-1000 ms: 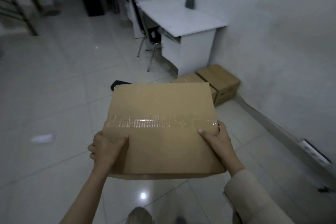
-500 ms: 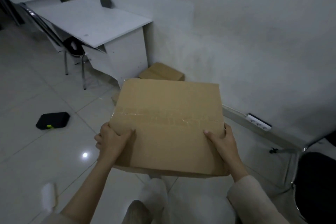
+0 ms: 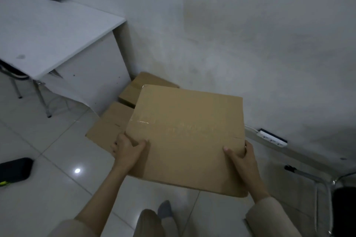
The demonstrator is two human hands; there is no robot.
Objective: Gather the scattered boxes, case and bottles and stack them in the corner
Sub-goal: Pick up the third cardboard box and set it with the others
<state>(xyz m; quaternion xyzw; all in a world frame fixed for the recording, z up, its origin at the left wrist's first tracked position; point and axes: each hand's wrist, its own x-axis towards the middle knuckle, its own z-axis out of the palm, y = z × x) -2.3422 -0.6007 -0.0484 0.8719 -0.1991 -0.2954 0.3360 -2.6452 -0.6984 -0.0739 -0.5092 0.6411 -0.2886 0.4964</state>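
I held the large cardboard box (image 3: pixel 185 136) in the air with both hands, in front of my body and above the floor (image 3: pixel 57 188). My left hand (image 3: pixel 128 150) clamped the near left corner, thumb on the top face and the other fingers hidden under the box. My right hand (image 3: pixel 241 157) did the same at the near right corner. I think this wide grip at two corners was chosen because the box is broad and flat, so it stayed level and could not swing.

The box hung over the place where the wall (image 3: pixel 231 34) meets the side of the white desk (image 3: pixel 48 31). Two smaller boxes were already there on the floor: the far box (image 3: pixel 138 86) close to the wall and the near box (image 3: pixel 107 127) just in front of it, both partly covered by the one I carried. My judgement is that they were put tight against the desk so the pile has support from two sides, and that the big box had to go down on or beside them next.

A black case (image 3: pixel 14 169) lay on the floor well apart to the left, not yet collected. I saw no bottles in this view.
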